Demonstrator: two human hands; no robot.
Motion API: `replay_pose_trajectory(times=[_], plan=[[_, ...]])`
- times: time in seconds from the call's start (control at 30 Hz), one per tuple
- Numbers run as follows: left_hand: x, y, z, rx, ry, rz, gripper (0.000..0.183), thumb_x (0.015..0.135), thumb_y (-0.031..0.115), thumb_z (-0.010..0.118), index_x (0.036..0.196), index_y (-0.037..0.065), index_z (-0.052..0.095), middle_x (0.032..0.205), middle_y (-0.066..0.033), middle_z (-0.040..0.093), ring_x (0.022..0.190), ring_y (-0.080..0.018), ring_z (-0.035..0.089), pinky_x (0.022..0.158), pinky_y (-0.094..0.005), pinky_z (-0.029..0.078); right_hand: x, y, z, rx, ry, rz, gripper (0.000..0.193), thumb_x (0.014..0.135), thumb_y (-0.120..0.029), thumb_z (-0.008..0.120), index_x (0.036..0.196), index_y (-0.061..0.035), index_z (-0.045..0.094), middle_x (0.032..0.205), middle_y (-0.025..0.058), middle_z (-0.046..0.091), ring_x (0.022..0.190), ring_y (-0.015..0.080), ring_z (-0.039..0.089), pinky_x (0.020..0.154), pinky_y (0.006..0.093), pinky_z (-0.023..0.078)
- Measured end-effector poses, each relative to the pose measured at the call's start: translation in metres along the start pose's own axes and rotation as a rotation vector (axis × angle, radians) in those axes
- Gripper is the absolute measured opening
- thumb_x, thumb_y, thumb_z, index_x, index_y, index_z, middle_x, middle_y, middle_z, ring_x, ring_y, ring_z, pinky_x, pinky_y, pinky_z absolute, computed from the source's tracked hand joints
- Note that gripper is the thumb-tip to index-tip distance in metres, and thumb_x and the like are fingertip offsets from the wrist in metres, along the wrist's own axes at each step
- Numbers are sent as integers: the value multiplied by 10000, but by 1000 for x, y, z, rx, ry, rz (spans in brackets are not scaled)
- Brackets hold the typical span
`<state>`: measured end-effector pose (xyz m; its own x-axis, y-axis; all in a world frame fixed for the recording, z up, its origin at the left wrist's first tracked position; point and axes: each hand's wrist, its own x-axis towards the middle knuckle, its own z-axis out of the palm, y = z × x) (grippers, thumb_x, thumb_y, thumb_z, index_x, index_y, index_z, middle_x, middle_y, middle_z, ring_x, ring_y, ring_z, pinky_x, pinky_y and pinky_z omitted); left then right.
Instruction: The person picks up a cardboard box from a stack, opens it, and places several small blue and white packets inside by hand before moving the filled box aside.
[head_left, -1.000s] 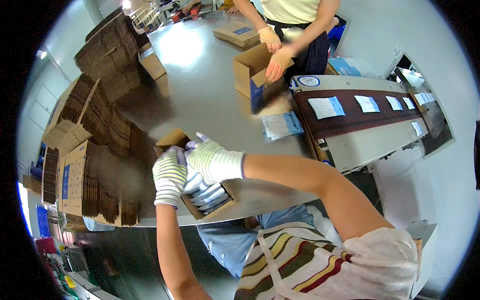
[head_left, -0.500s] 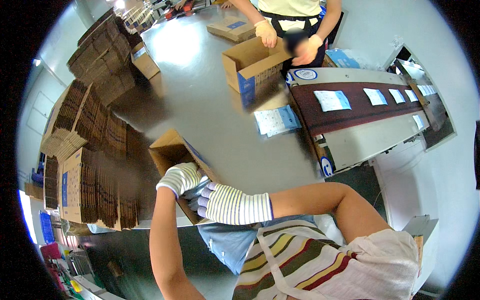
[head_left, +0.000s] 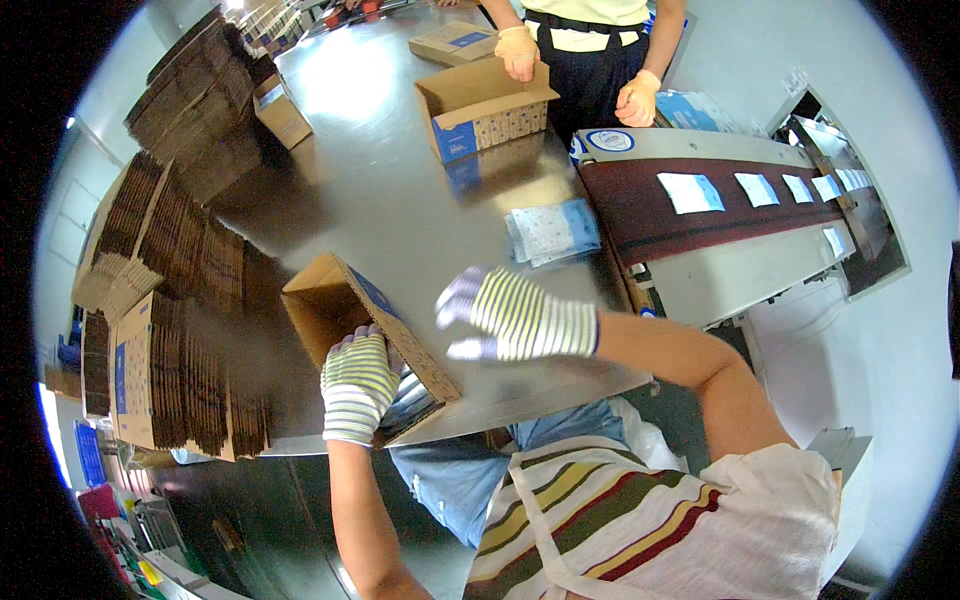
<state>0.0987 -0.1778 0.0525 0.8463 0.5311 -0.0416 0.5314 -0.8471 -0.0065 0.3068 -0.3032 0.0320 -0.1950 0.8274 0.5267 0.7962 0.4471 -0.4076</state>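
Note:
An open cardboard box (head_left: 412, 345) stands tilted to my view at the table's near edge, with blue-and-silver packets (head_left: 410, 398) in its near end. My left hand (head_left: 360, 388), in a striped knit glove with purple fingertips, reaches over the box's left side. Its fingers bend down inside, closed against the box; the thumb is largely hidden. To the right of the box, my right hand (head_left: 515, 315) hovers over the table in a matching glove. Nothing is in it, and thumb and fingers are apart. Beyond it lies a small pile of white-and-blue packets (head_left: 552, 232).
A dark red conveyor belt (head_left: 640, 225) at right carries several packets. Across the table a person's gloved hand (head_left: 518, 52) touches another open box (head_left: 490, 125). Folded cartons (head_left: 190, 375) stand stacked along the left. A flat carton (head_left: 455, 43) lies at the back.
My right hand has left the box and moved right, opening. My left hand has shifted nearer on the box. The other person's box has moved left, and the packet pile looks thicker.

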Motion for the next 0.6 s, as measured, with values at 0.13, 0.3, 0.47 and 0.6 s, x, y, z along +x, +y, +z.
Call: replay_pose_trajectory(times=[0.13, 0.3, 0.47, 0.6], plan=[[-3, 2, -2, 17, 20, -52, 372, 813, 270, 547, 1077, 8, 571, 1018, -158, 607, 970, -315, 586, 864, -426, 454, -15, 87, -39, -109, -172, 325, 294, 762, -251, 680, 965, -47, 622, 932, 155, 637, 909, 306, 595, 823, 402, 471], [6, 7, -6, -31, -61, -91, 398, 797, 278, 592, 1096, 16, 572, 1109, -181, 601, 1047, -341, 560, 904, -423, 446, -32, 186, -115, -475, -475, 561, 320, 799, -271, 664, 1004, -30, 617, 957, 144, 653, 914, 318, 617, 811, 385, 479], [1, 1, 0, -17, -13, -72, 322, 794, 261, 580, 1016, 28, 584, 979, -162, 614, 944, -320, 588, 841, -416, 462, 2, 185, -129, -332, -765, 633, 397, 778, -228, 699, 1091, -12, 588, 1021, 153, 653, 970, 298, 618, 839, 374, 478], [6, 4, -3, -21, -24, -66, 318, 801, 269, 564, 1006, 27, 588, 954, -159, 618, 913, -311, 599, 821, -411, 467, -1, 235, -112, -223, -938, 608, 473, 722, -142, 673, 1168, -17, 579, 1062, 146, 656, 962, 279, 620, 818, 358, 493]])
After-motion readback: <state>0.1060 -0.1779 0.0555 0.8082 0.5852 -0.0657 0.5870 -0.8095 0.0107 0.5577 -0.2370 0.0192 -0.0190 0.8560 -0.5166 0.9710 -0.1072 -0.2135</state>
